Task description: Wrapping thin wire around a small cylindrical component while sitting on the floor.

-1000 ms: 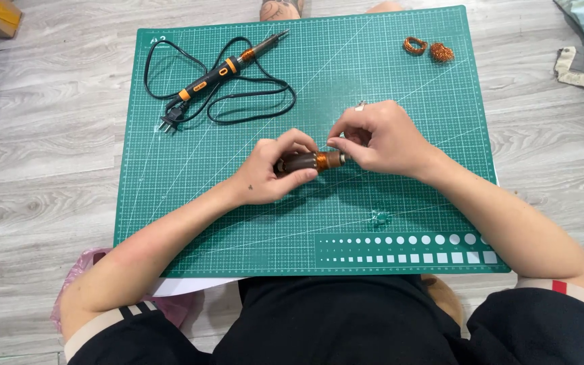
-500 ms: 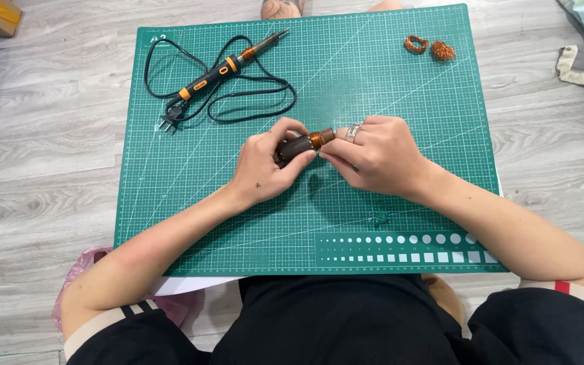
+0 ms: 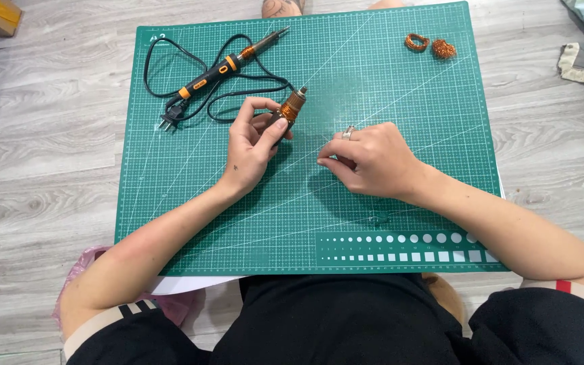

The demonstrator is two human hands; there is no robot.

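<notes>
From the head view, the left hand (image 3: 251, 145) grips a small copper-wound motor part (image 3: 288, 110) tilted above the green cutting mat (image 3: 170, 203), just beside the soldering iron's cord (image 3: 251, 84), while the right hand (image 3: 370, 159), fingers curled and pinched, rests on the mat nearby, what it pinches too small to tell.

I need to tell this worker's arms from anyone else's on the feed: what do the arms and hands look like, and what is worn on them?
Both forearms are bare. The left hand has a small dark mark on its back. The right hand wears a silver ring on one finger. Short beige sleeves end above the elbows: the left sleeve has black stripes, the right sleeve has a red patch. No gloves or watch.
</notes>
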